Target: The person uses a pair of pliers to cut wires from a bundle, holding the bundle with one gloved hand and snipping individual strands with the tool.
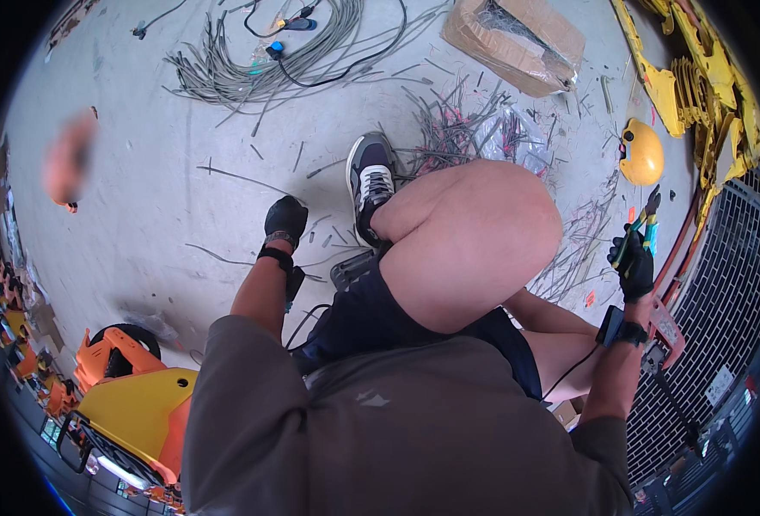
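My right hand [633, 267], in a black glove, is shut on cutting pliers [638, 229] with green and yellow handles, out at the far right. The dark jaws of the pliers point away from me. My left hand [286, 218], also gloved in black, is curled low over the floor, left of my shoe [373, 180]. A thin grey cable [244, 178] runs along the floor up to its knuckles. Whether the fingers grip that cable is hidden by the back of the hand. Short cable offcuts [328, 240] lie between this hand and the shoe.
Beyond my knee is a heap of cable scraps [444, 132] beside a clear plastic bag [515, 138]. A bundle of grey cables [277, 74] and an open cardboard box [515, 45] lie farther off. Yellow parts [702, 71] line the right; an orange-yellow machine [135, 413] stands behind left.
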Available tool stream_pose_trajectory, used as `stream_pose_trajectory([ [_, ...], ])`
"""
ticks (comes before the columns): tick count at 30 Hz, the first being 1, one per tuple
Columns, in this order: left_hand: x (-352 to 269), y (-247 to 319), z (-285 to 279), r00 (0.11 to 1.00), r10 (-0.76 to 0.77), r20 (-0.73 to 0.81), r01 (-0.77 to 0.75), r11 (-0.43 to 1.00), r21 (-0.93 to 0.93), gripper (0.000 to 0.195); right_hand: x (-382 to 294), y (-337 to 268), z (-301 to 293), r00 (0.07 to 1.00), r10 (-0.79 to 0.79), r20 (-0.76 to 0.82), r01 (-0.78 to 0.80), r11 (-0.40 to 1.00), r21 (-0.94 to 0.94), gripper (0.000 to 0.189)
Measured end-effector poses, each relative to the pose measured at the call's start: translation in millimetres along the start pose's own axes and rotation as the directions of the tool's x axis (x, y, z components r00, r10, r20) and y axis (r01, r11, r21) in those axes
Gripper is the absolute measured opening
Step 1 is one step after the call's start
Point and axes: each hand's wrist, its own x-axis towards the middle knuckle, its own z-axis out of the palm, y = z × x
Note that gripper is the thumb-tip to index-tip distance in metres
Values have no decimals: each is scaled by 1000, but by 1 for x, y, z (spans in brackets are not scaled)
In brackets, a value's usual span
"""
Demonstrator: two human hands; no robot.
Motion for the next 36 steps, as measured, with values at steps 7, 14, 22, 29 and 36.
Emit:
stream_pose_trajectory([
  [7, 14, 42, -17, 937, 19, -348, -102, 969, -223, 36, 16, 0, 15, 997, 48, -54, -53, 995, -80, 36],
  [14, 68, 41, 8, 952, 224, -210, -213, 974, 73, 13, 9, -8, 100, 982, 85, 168, -42, 970, -241, 39],
  [22, 85, 46, -25, 923, 347, -170, -334, 937, 100, 24, 22, 75, 188, 901, 227, 370, -47, 898, -437, 35],
  [29, 110, 123, -88, 820, 566, -80, -557, 823, 115, 25, 23, 185, 223, 893, 227, 389, 89, 757, -647, 45],
  [36, 103, 222, -60, 563, 809, 166, -818, 574, -26, 28, 7, 205, 222, 781, 391, 487, 148, 641, -753, 48],
])
